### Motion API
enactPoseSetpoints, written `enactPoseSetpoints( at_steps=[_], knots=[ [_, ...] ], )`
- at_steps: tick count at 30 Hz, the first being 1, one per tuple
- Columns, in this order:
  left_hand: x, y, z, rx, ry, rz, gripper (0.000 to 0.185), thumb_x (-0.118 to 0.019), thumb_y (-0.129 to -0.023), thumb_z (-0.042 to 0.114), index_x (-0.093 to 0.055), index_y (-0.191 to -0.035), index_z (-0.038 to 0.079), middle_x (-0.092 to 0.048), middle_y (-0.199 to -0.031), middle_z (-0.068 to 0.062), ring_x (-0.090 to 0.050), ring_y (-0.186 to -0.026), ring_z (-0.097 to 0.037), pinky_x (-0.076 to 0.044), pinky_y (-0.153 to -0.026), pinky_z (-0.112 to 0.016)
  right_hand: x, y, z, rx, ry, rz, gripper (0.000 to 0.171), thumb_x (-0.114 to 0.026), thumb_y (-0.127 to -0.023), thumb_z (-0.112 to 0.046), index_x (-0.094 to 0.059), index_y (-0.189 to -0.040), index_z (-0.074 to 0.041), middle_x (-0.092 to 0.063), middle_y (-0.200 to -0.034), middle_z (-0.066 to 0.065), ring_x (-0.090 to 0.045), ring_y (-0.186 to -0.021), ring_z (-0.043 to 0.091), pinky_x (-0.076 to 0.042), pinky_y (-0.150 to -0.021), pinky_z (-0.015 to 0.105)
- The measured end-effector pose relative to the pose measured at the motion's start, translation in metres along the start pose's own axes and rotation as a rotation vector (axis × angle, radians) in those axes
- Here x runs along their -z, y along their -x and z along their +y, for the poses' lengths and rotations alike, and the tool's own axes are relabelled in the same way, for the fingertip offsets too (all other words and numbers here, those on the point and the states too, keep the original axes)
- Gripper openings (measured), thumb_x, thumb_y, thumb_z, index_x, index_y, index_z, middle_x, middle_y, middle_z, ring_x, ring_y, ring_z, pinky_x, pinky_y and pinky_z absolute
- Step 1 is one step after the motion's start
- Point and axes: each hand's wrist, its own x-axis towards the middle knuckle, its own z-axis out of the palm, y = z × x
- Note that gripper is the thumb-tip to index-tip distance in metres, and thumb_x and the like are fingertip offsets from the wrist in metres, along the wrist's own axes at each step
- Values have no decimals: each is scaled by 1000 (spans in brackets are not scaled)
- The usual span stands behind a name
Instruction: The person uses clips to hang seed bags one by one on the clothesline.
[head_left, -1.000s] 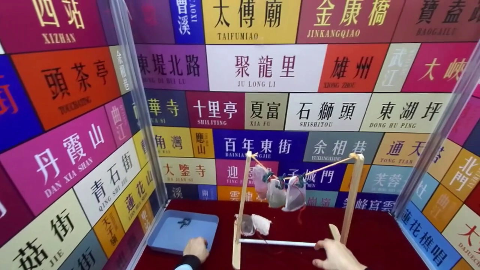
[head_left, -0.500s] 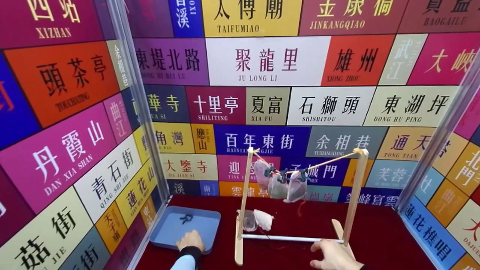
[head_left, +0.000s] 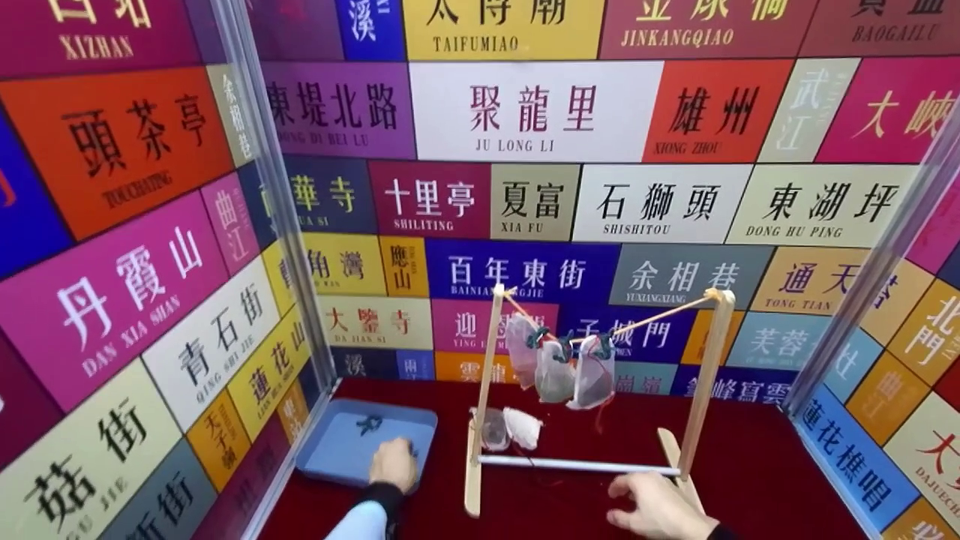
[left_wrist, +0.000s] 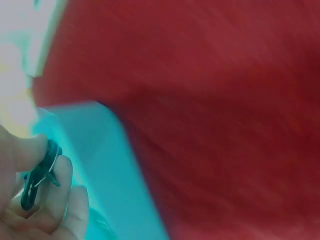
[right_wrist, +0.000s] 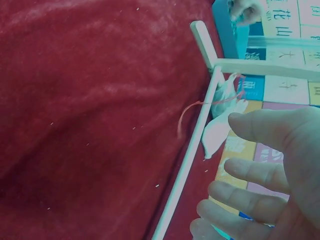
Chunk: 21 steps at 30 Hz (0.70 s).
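At about 7 o'clock, the left hand (head_left: 393, 465) is over the near edge of the blue tray (head_left: 330, 469); its fingers (left_wrist: 47, 172) pinch a small dark clip (left_wrist: 40, 175). A second clip (head_left: 369, 424) lies in the tray at its far side. In the centre stands the wooden rack (head_left: 486, 390) on the red surface (head_left: 750, 465), with three mesh pouches (head_left: 559, 371) clipped on its string and two more pouches (head_left: 510, 429) lying at its left post. At 5 o'clock, the right hand (head_left: 660, 506) hovers near the white bottom bar (head_left: 577, 466), fingers (right_wrist: 255, 172) spread, holding nothing. I think the light rack can tip if this hand bumps it, and the clip can slip because the pinch is small.
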Motion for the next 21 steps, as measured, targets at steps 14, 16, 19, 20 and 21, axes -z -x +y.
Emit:
enactPoseSetpoints(
  at_steps=[14,16,19,20,21],
  knots=[
    [9,19,175,-165,607,-189,14,-85,-82,10,-76,-93,10,-79,-85,0,-74,-78,-10,-59,-71,-26,-28,-38,-55,69,-28,168,41,-82,-89,-52,-79,-98,-12,-76,-79,-5,-69,-70,4,-57,-65,30],
    [-1,29,190,-106,735,-247,14,-83,-84,6,-74,-95,6,-78,-83,-1,-73,-73,-10,-61,-66,-27,-36,-42,-60,59,-31,192,37,-82,-88,-53,-80,-92,-17,-74,-73,-11,-67,-67,1,-55,-62,28],
    [-12,40,201,-3,885,-295,13,-81,-87,1,-72,-96,-1,-76,-79,-3,-72,-67,-11,-62,-59,-29,-43,-44,-62,30,-23,221,24,-84,-87,-48,-78,-82,-25,-67,-65,-21,-63,-62,-3,-51,-57,25],
    [-14,43,202,29,929,-301,13,-80,-87,-1,-71,-97,-4,-75,-79,-4,-71,-66,-12,-62,-58,-30,-45,-43,-62,16,-13,226,21,-84,-87,-45,-76,-79,-28,-65,-63,-24,-61,-60,-5,-49,-55,23],
    [-17,46,202,65,964,-305,14,-79,-87,-2,-70,-97,-6,-74,-79,-4,-71,-65,-14,-63,-58,-31,-46,-42,-62,2,1,230,19,-85,-86,-43,-74,-77,-31,-64,-61,-25,-59,-58,-6,-48,-54,23]
  ],
)
